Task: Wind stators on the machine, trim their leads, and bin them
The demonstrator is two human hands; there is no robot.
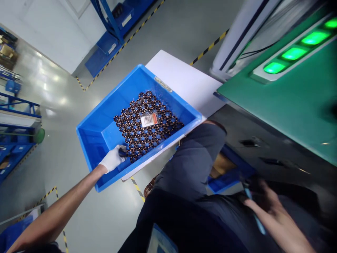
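Observation:
My left hand (pixel 113 160), in a white glove, reaches into a blue plastic bin (pixel 89 144). Its fingers are curled at the near corner of a layer of small, dark copper-coloured rings (pixel 142 137); what sits between the fingertips is too small and dark to name. Several rows of these rings lie close together in the bin, and a white-and-orange label card (pixel 149 120) rests on top of them. Low on the right, my bare right hand (pixel 271 207) is closed round a blue-handled hand tool (pixel 254 207), blurred by motion, so its tip is unclear.
The bin stands on a white board (pixel 181 77) above my leg (pixel 192 158). A green machine panel (pixel 295 102) with lit green buttons juts in at right. Below it sits another blue bin (pixel 226 182) with cardboard inside. Blue racks (pixel 18 140) stand at far left.

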